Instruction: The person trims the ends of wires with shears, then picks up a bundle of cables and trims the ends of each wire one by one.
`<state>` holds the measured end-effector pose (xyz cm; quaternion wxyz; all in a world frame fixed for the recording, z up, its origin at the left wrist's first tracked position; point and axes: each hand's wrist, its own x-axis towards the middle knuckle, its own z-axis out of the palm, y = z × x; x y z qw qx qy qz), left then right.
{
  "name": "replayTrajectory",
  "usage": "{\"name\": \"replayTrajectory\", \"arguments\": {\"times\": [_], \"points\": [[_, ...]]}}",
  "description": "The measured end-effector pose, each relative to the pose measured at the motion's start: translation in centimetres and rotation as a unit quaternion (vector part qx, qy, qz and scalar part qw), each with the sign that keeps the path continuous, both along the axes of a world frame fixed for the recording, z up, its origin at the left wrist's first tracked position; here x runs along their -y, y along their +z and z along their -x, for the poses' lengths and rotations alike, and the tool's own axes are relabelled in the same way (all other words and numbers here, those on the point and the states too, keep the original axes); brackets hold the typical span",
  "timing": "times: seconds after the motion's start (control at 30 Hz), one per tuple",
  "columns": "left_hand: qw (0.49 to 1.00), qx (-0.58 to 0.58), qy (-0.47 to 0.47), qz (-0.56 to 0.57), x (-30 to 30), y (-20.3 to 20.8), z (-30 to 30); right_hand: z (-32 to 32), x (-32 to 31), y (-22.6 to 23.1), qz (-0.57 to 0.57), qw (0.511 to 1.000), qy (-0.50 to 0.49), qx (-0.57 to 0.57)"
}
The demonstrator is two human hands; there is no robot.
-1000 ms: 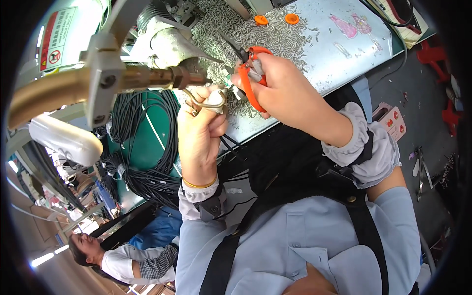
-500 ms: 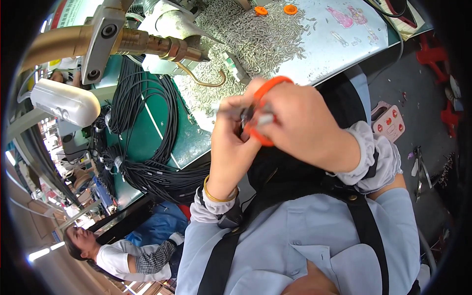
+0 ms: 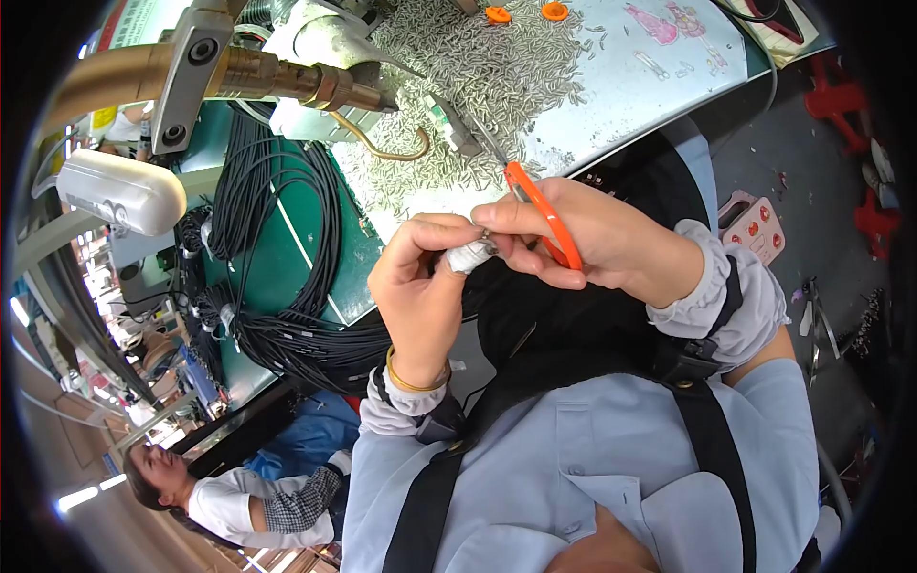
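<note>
In front of my chest, my left hand (image 3: 417, 282) pinches thumb against fingers at a tiny dark piece too small to name. A white wrapping (image 3: 470, 255) covers the tip of its thumb. My right hand (image 3: 597, 229) meets it there, its thumb and fingertips touching the same spot. Orange-handled scissors (image 3: 544, 212) hang in the right hand, a handle loop round its fingers, with the metal blade pointing away toward the worktable. Just beyond both hands lies a broad heap of small silvery metal pieces (image 3: 478, 76).
A brass-coloured pipe with a nozzle (image 3: 315, 84) and a white lamp-like unit (image 3: 124, 191) stand at the left. Bundled black cables (image 3: 296, 334) lie on the green surface (image 3: 291, 229). Two orange pieces (image 3: 554, 11) are at the back. Another person (image 3: 229, 501) sits lower left.
The hands came slightly nearer and the left hand shifted left. The scissors turned in the right hand, from across the fingers to blade pointing away.
</note>
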<state>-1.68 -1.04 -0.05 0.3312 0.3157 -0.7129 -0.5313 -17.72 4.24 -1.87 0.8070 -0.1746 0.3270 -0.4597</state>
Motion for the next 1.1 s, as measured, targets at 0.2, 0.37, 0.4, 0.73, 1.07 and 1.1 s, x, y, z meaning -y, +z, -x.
{"name": "replayTrajectory", "arguments": {"times": [0.2, 0.37, 0.4, 0.73, 1.07, 1.1], "points": [[0.93, -0.069, -0.016, -0.36, 1.4, -0.1, -1.5, -1.2, -0.1, -1.7, 0.178, 0.957, -0.099, -0.209], [0.781, -0.16, -0.105, -0.594, 1.9, -1.2, -2.3, -0.4, 0.0, -1.1, 0.52, 0.464, -0.219, -0.682], [0.753, -0.182, -0.111, -0.622, 1.7, -1.3, -2.2, 0.1, 0.1, -1.0, 0.552, 0.362, -0.203, -0.723], [0.853, -0.131, -0.046, -0.504, 0.1, 0.9, -0.5, 0.5, -1.6, 0.0, 0.508, 0.337, -0.201, -0.767], [0.979, -0.056, 0.035, -0.193, -1.4, 1.1, -0.2, -0.2, -0.9, -2.1, 0.527, 0.506, -0.3, -0.613], [0.979, -0.057, 0.035, -0.193, -1.5, 1.2, -0.2, -0.3, -1.1, -2.2, 0.528, 0.506, -0.3, -0.613]]}}
